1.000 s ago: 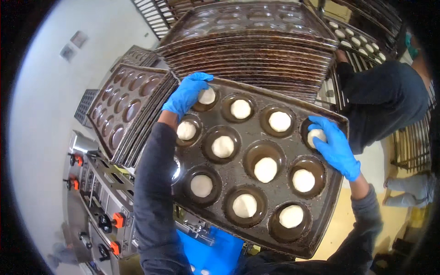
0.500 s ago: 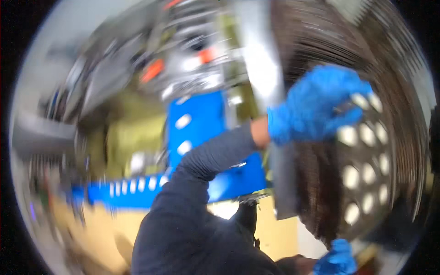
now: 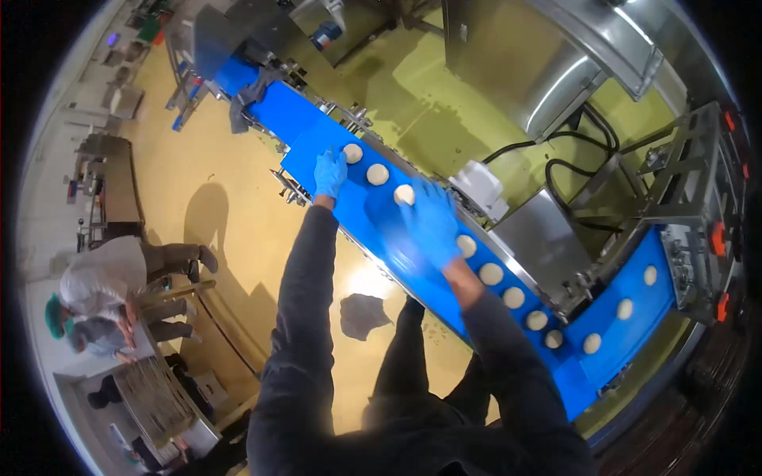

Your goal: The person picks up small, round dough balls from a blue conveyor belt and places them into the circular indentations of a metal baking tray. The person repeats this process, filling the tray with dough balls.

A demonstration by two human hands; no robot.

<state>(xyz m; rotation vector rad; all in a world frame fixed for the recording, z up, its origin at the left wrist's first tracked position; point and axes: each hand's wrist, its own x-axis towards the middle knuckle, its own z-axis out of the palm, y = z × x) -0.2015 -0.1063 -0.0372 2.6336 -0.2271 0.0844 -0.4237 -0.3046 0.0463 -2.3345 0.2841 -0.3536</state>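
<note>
Both my hands wear blue gloves and are over a blue conveyor belt (image 3: 361, 226). Round pale dough balls (image 3: 491, 274) lie in a row along the belt's far side. My left hand (image 3: 329, 172) has its fingers stretched out beside the end dough ball (image 3: 352, 153); whether it touches that ball I cannot tell. Farther right, my right hand (image 3: 432, 222) is slightly blurred, thumb and fingers apart, close to another dough ball (image 3: 404, 194). Its palm side is hidden, and it covers part of the row.
A second blue belt section (image 3: 607, 321) at right carries 3 dough balls beneath a metal frame (image 3: 698, 182). A grey cloth (image 3: 250, 99) hangs over the belt's far left; another dark cloth (image 3: 363, 316) lies on the floor. People (image 3: 111, 278) work at left. Stacked dark trays (image 3: 675, 428) stand lower right.
The view has swung round to the right. My left hand has left the dark tray of dough balls, and both hands are now over the belt.
</note>
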